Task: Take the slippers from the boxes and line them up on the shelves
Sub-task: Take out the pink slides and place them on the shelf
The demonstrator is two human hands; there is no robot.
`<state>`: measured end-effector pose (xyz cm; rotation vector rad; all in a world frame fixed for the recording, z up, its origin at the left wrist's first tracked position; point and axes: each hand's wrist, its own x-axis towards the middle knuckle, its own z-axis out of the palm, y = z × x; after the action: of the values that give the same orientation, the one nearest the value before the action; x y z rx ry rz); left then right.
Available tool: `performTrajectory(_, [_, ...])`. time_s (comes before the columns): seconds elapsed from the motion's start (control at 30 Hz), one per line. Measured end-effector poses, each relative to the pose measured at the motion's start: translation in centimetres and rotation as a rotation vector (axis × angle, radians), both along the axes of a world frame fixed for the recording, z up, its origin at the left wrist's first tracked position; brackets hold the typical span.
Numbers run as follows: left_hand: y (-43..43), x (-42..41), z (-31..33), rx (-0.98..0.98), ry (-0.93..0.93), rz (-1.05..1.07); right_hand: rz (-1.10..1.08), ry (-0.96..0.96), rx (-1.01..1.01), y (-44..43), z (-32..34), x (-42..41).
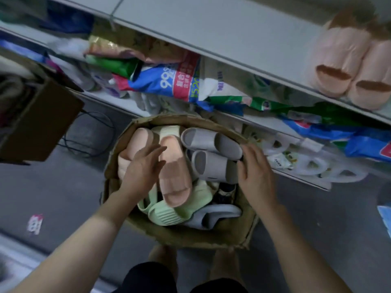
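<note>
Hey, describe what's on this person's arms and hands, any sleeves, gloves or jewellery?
The left hand and right hand wear no gloves, and no ring, watch or bracelet is visible. No sleeves show; both arms are bare to the frame's edge.

Fig.: 1 box (190, 240) is holding 2 pink slippers (173, 166), 2 grey slippers (211, 142), approx. 2 green slippers (167, 214), 1 blue-grey slipper (215, 214); 1 pink pair (338, 60) is sitting on shelf (232, 28).
</note>
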<state>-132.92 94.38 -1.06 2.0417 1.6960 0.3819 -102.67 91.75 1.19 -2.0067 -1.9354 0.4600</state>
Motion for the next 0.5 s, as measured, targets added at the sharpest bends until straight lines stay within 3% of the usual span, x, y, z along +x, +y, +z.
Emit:
performTrajectory(0.17, [-3.7,-7.2,-3.5,-0.182,0.105,0.100,0.220,0.035,-0.326,-1.3,-3.4,-9.6])
performTrajectory(0.33, [-2.3,-9.8,-5.8,-0.203,0.171,0.013,0.302,-0.067,-0.449,0.8,-5.4,-15.1])
performTrajectory(0.5, [0.1,-9.9,-6.9,-0.262,0.267,-0.030,0.302,-0.053,-0.460,1.9,-5.9,-15.3])
